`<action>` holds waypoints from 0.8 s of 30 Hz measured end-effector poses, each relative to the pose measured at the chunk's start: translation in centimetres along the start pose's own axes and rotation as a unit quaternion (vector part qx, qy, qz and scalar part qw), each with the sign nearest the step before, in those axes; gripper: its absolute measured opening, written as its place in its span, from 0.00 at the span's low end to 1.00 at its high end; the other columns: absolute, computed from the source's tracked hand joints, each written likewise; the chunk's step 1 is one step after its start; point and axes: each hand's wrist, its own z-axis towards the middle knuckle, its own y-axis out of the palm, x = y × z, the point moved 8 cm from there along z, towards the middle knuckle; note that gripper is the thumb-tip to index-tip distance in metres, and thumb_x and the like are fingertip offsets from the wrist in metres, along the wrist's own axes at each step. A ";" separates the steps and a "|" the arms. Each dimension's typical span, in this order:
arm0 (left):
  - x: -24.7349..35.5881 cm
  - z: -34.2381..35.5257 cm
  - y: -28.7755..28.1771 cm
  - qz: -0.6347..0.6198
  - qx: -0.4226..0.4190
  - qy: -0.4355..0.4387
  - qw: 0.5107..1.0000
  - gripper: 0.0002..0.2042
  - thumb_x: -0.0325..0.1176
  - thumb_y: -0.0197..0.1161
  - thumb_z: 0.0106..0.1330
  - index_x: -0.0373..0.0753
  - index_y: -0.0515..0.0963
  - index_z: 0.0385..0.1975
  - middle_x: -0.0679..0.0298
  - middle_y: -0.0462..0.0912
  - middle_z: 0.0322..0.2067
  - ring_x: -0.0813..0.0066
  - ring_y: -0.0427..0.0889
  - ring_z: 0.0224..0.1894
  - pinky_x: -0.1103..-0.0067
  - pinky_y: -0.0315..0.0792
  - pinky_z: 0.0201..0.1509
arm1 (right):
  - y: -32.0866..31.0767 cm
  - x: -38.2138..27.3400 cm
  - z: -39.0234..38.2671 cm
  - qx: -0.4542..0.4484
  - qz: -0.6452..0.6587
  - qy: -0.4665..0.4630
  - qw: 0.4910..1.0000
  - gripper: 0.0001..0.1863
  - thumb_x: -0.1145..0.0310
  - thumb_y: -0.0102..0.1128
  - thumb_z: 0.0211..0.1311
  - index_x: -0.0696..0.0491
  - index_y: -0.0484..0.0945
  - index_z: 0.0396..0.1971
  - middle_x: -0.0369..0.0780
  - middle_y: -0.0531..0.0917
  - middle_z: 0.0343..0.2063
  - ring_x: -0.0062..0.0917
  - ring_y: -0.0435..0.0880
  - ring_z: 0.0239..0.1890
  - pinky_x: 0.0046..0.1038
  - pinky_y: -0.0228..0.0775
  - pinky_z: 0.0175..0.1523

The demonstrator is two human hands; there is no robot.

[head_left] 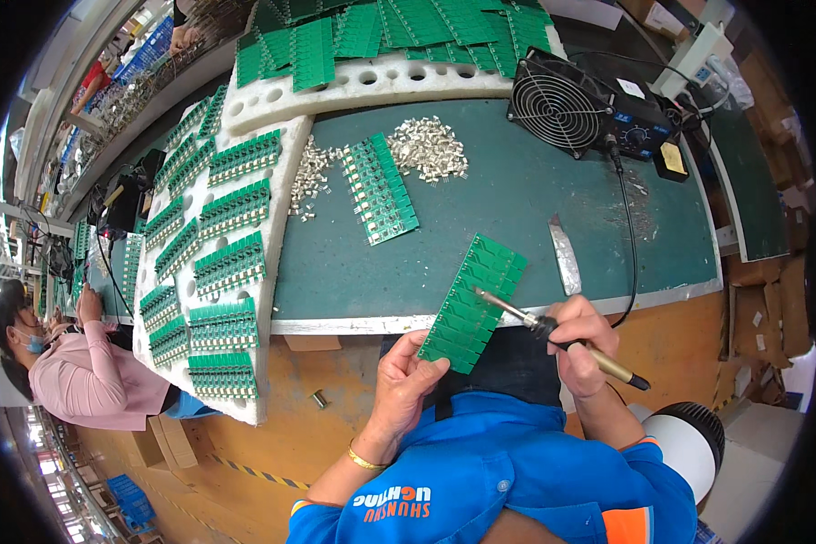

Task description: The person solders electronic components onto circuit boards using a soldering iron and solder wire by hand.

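At the front edge of the bench, my left hand point(401, 379) pinches the lower left corner of a green circuit board panel point(480, 295), which is tilted. A soldering iron point(620, 367) is gripped in my right hand point(584, 346). Its metal tip lies over the middle of the panel; whether it touches the surface I cannot tell. Farther back on the bench lies another green panel point(378, 189), lined with small white connectors. Loose white connectors point(429, 148) are heaped beside it, with a second scatter of connectors point(309, 174) on its left.
A fan point(558, 107) and a soldering station point(642, 125) with a cable stand at the back right. A crumpled silver strip point(565, 256) lies nearby. White foam sheets point(290, 163) carry filled panels left and bare panels point(399, 32) behind. Another person point(95, 367) sits at left.
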 end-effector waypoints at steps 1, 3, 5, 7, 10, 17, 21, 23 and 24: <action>0.0 0.0 0.0 0.000 0.000 -0.001 1.000 0.17 0.21 0.63 0.64 0.36 0.74 0.53 0.71 0.83 0.37 0.95 0.65 0.24 0.91 0.55 0.24 | 0.2 -0.1 0.2 -0.004 -0.001 0.008 1.000 0.11 0.67 0.55 0.58 0.60 0.79 0.34 0.42 0.74 0.24 0.24 0.73 0.23 0.24 0.67 0.28; 0.2 -0.1 0.2 -0.006 -0.015 0.002 1.000 0.17 0.20 0.63 0.64 0.35 0.74 0.53 0.68 0.83 0.42 0.92 0.75 0.33 0.91 0.65 0.32 | 0.5 0.0 0.2 -0.009 -0.013 0.012 1.000 0.11 0.68 0.55 0.57 0.60 0.79 0.33 0.42 0.74 0.24 0.24 0.73 0.23 0.25 0.66 0.28; 0.2 -0.1 0.1 -0.011 -0.018 0.002 1.000 0.17 0.20 0.62 0.64 0.34 0.74 0.52 0.66 0.83 0.44 0.89 0.77 0.38 0.89 0.69 0.39 | 0.6 0.0 0.3 -0.015 -0.024 0.017 0.999 0.11 0.68 0.55 0.56 0.60 0.80 0.33 0.41 0.74 0.24 0.24 0.72 0.23 0.25 0.65 0.28; 0.1 -0.1 0.1 -0.016 -0.021 0.003 1.000 0.16 0.20 0.62 0.64 0.33 0.74 0.52 0.64 0.83 0.45 0.85 0.79 0.44 0.86 0.72 0.46 | 0.7 0.2 0.4 -0.030 -0.040 0.026 0.998 0.11 0.69 0.56 0.53 0.59 0.81 0.33 0.41 0.75 0.24 0.25 0.72 0.24 0.26 0.64 0.29; 0.3 -0.1 0.0 -0.012 -0.026 0.016 0.999 0.16 0.19 0.62 0.64 0.32 0.74 0.52 0.62 0.82 0.47 0.81 0.79 0.48 0.82 0.72 0.55 | 0.9 0.3 0.6 -0.034 -0.043 0.031 0.998 0.11 0.70 0.56 0.51 0.59 0.81 0.32 0.41 0.75 0.24 0.25 0.72 0.25 0.26 0.63 0.30; 0.2 0.1 -0.1 0.008 -0.027 0.015 0.999 0.16 0.19 0.62 0.64 0.32 0.74 0.52 0.62 0.82 0.47 0.80 0.80 0.49 0.80 0.72 0.57 | 0.9 0.4 0.7 -0.037 -0.051 0.037 0.997 0.11 0.71 0.57 0.50 0.59 0.81 0.32 0.41 0.76 0.24 0.26 0.72 0.25 0.26 0.63 0.30; 0.2 0.1 -0.1 0.005 -0.033 0.019 0.999 0.16 0.18 0.62 0.64 0.32 0.74 0.52 0.61 0.82 0.47 0.80 0.80 0.48 0.81 0.73 0.56 | 0.9 0.3 0.9 -0.039 -0.055 0.039 0.997 0.10 0.71 0.58 0.51 0.59 0.81 0.32 0.41 0.76 0.24 0.26 0.72 0.26 0.26 0.64 0.30; 0.2 0.1 -0.1 0.007 -0.032 0.019 0.999 0.17 0.18 0.62 0.64 0.32 0.74 0.52 0.61 0.82 0.47 0.80 0.80 0.49 0.81 0.73 0.56 | 0.9 0.4 0.9 -0.041 -0.056 0.038 0.997 0.10 0.71 0.58 0.51 0.59 0.81 0.32 0.41 0.76 0.24 0.26 0.73 0.26 0.27 0.64 0.30; 0.2 0.1 -0.1 0.009 -0.031 0.019 0.999 0.17 0.18 0.62 0.64 0.32 0.74 0.52 0.61 0.82 0.48 0.80 0.80 0.49 0.81 0.73 0.56 | 0.9 0.3 0.9 -0.043 -0.059 0.035 0.997 0.10 0.71 0.58 0.51 0.59 0.81 0.32 0.41 0.76 0.24 0.26 0.72 0.26 0.27 0.64 0.30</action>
